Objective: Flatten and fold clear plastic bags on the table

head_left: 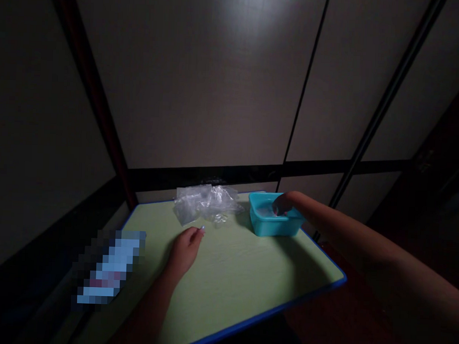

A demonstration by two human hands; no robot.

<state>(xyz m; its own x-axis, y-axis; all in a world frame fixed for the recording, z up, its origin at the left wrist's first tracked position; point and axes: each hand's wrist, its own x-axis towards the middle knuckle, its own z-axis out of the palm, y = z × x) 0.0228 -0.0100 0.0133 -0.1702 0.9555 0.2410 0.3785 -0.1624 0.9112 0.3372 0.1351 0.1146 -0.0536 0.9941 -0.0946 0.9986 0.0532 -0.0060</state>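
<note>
My left hand (186, 248) is over the middle of the green table (229, 272), its fingers closed on a small whitish object (202, 229) too small to make out. Just beyond it lies a pile of clear plastic bags (208, 201). My right hand (286, 201) reaches over the rim into a turquoise basket (276, 227) at the table's back right. The fingers of that hand are mostly hidden inside, so what they touch does not show. Something pale lies in the basket.
At the table's left side is a pixelated, bright blue object (115, 268). Tall cabinet panels (202, 91) stand close behind the table. A blue edge (338, 281) borders the tabletop, with dark red floor beyond.
</note>
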